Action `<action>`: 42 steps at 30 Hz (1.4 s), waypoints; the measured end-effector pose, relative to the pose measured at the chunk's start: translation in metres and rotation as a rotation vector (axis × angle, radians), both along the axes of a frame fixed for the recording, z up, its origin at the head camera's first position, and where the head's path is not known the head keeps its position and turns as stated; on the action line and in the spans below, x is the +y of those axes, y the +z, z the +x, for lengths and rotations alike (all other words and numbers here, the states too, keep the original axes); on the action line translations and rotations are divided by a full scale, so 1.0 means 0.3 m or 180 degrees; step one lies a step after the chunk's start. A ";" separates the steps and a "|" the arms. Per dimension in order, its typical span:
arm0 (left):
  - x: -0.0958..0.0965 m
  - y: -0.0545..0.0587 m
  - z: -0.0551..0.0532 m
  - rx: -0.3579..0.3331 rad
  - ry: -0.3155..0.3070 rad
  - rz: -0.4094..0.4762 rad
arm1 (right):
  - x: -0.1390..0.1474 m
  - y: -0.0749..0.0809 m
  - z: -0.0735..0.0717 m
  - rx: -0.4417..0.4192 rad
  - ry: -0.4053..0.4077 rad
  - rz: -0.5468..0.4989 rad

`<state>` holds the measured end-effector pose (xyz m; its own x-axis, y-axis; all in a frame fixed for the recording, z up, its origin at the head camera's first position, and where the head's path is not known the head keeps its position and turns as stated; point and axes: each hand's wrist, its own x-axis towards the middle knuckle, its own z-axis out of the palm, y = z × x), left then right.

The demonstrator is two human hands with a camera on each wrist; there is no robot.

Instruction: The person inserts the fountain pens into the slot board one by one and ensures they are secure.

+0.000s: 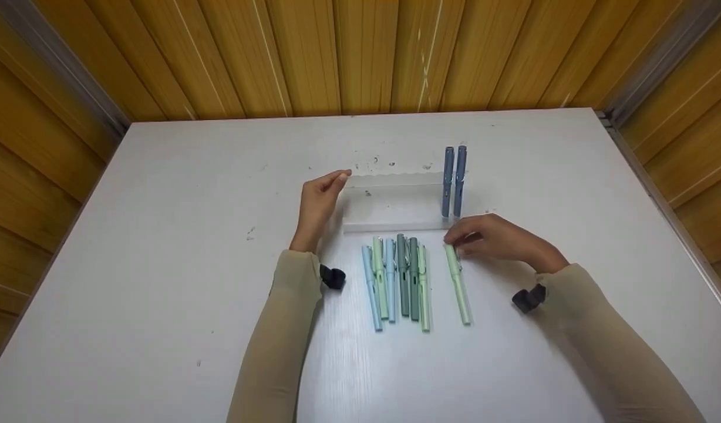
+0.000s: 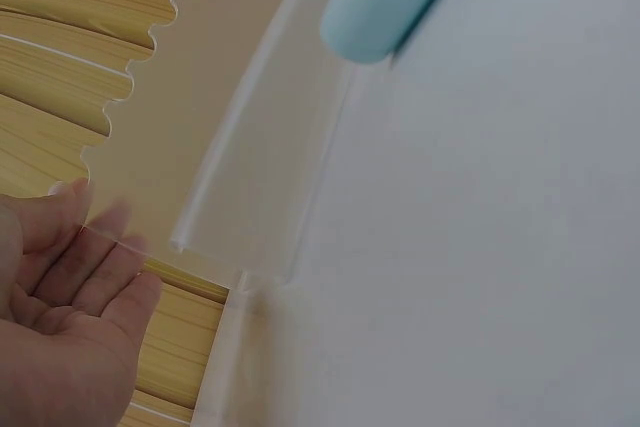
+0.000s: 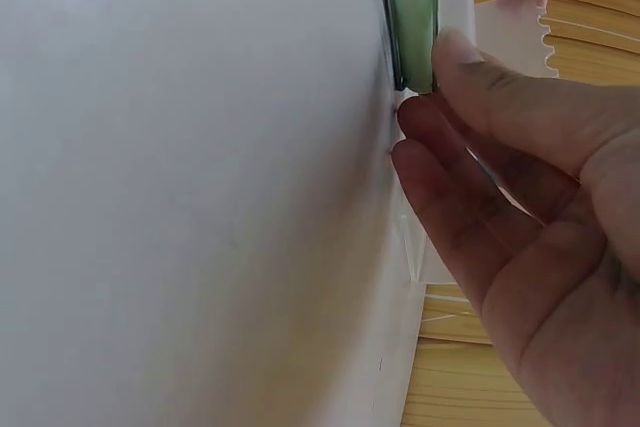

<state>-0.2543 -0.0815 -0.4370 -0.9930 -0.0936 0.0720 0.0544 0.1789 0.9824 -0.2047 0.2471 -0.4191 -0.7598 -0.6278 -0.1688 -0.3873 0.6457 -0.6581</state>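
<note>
My left hand (image 1: 320, 202) pinches the left end of a clear pen stand (image 1: 390, 205) with a scalloped back edge. In the left wrist view, its thumb and fingers lie on either side of the clear panel (image 2: 160, 147). Two dark blue pens (image 1: 448, 182) lean side by side at the stand's right end. In front of the stand, my right hand (image 1: 501, 241) holds the cap end of a light green pen (image 1: 458, 288) between thumb and fingers. That pen's metal clip (image 3: 392, 37) shows in the right wrist view.
Left of the held pen lies a loose row of capped pens: light blue (image 1: 371, 288), light green (image 1: 380, 282) and dark green (image 1: 403, 282). The white table (image 1: 161, 235) meets yellow wood-slat walls (image 1: 366, 53) at the back and sides. Each wrist wears a small black device (image 1: 334, 277).
</note>
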 end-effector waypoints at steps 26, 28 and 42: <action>0.004 0.008 0.001 -0.0053 0.0004 0.0037 | -0.022 -0.006 -0.004 0.0575 0.0700 0.0031; 0.005 0.008 0.001 -0.0053 0.0001 0.0028 | -0.020 -0.008 -0.005 0.0552 0.0691 0.0004; 0.005 0.009 0.000 -0.0039 0.0001 0.0005 | -0.019 -0.016 -0.013 0.0619 0.0772 -0.0092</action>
